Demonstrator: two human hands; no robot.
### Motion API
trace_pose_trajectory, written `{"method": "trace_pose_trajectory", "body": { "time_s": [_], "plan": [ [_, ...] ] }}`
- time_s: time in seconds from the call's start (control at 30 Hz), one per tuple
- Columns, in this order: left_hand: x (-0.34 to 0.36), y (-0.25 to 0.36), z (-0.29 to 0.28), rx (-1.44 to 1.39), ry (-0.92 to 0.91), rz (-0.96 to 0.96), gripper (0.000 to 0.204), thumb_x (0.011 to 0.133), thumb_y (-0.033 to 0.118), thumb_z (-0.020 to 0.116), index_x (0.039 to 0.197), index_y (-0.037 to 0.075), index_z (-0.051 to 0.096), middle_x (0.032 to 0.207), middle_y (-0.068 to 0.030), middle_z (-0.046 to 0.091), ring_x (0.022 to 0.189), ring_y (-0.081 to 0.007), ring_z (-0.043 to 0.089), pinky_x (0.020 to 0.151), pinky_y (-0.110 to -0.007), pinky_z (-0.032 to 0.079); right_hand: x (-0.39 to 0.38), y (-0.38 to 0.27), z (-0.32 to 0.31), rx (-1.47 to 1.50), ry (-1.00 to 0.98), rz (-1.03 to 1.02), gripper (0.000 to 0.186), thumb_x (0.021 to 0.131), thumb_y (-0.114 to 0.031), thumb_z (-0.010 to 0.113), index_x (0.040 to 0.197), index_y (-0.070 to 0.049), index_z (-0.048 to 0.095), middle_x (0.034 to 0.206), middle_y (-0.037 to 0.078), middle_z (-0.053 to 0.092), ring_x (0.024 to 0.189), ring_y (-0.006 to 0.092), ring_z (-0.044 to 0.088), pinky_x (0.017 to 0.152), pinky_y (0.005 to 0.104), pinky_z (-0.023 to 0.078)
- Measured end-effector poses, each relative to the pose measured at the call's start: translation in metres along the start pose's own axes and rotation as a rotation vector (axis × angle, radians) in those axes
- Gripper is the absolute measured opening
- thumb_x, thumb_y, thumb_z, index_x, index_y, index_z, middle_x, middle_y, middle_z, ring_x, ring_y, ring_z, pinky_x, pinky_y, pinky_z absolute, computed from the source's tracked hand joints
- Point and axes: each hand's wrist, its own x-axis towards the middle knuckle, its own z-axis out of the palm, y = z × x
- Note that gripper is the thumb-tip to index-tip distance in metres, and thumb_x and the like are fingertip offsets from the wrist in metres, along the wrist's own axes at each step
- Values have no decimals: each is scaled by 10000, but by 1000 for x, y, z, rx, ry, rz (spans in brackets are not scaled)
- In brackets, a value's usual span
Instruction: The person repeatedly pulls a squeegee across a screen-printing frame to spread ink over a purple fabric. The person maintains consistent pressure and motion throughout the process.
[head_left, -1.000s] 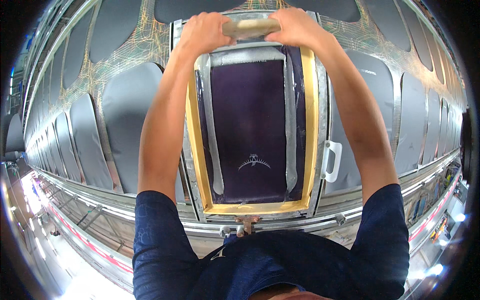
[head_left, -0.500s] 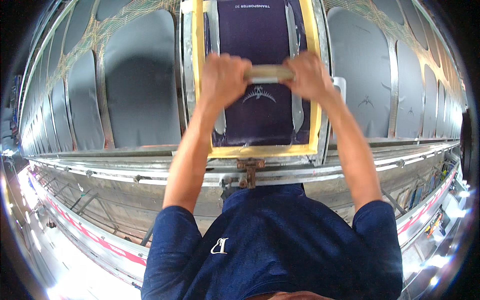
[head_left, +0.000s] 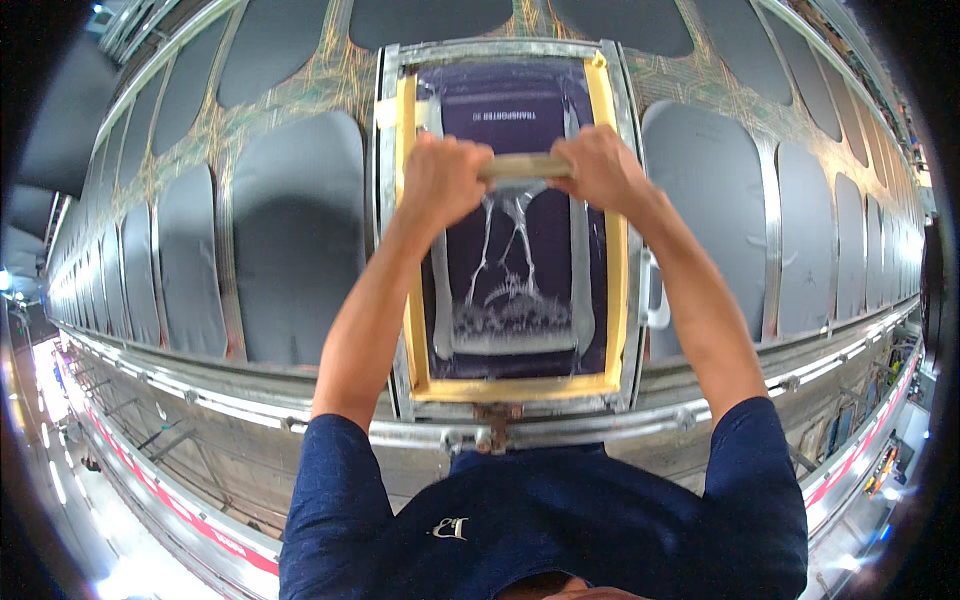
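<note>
My left hand (head_left: pixel 442 185) and my right hand (head_left: pixel 603 172) are closed round the two ends of a squeegee (head_left: pixel 525 166) with a pale wooden handle. It lies crosswise over the far half of a printing screen (head_left: pixel 465 230) with dark purple mesh. Yellow tape (head_left: pixel 515 387) lines the screen's inner edges, inside a metal frame (head_left: pixel 500 46). Pale wet ink (head_left: pixel 515 322) forms a speckled band towards the near end, with thin streaks running up to the squeegee. The squeegee's blade is mostly hidden from above.
Dark grey fabric panels (head_left: pixel 300 240) lie in rows on a long printing table (head_left: pixel 225 290) on both sides of the frame. A metal rail (head_left: pixel 660 425) runs along the table's near edge, with a rusty clamp (head_left: pixel 497 425) below the frame. A white handle (head_left: pixel 655 290) sticks out at the frame's right.
My hands have pushed the squeegee away from me, from near the emblem to the screen's far half. Pale ink streaks and a band now show behind it. The view has shifted forward.
</note>
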Motion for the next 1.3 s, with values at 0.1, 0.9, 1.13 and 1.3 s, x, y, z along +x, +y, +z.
{"method": "trace_pose_trajectory", "body": {
  "time_s": [0.1, 0.9, 1.13, 1.3],
  "plan": [
    [88, -43, -8, 61, -148, -97, 226, 804, 349, 780, 982, 214, 751, 894, -73, 748, 918, -268, 710, 854, -452, 483, 75, 57, -14, 156, 12, 23, 271, 792, -317, 783, 904, -79, 718, 801, 164, 701, 793, 338, 701, 723, 428, 551],
    [-175, 89, 36, -125, 172, 11, 211, 686, 210, 859, 854, 156, 744, 789, -23, 725, 719, -258, 663, 750, -415, 462, -159, -105, 50, 156, -57, 87, 311, 727, -206, 857, 969, -73, 713, 918, 125, 704, 970, 335, 661, 917, 476, 486],
    [-225, 121, 33, 15, 190, -30, 329, 658, 147, 825, 966, 159, 711, 1002, 40, 734, 868, -195, 639, 813, -379, 455, -183, -73, 28, 365, 405, 337, 427, 884, -413, 747, 1098, -45, 716, 1056, 156, 728, 1058, 371, 653, 933, 471, 497],
    [-223, 119, 38, -31, 176, 6, 186, 733, 112, 709, 903, 184, 690, 884, 32, 691, 833, -184, 622, 792, -380, 435, -186, 3, 87, 339, 464, 1011, 434, 977, -466, 622, 1143, -81, 732, 1128, 194, 731, 1074, 400, 671, 926, 471, 505]
  ]
}}
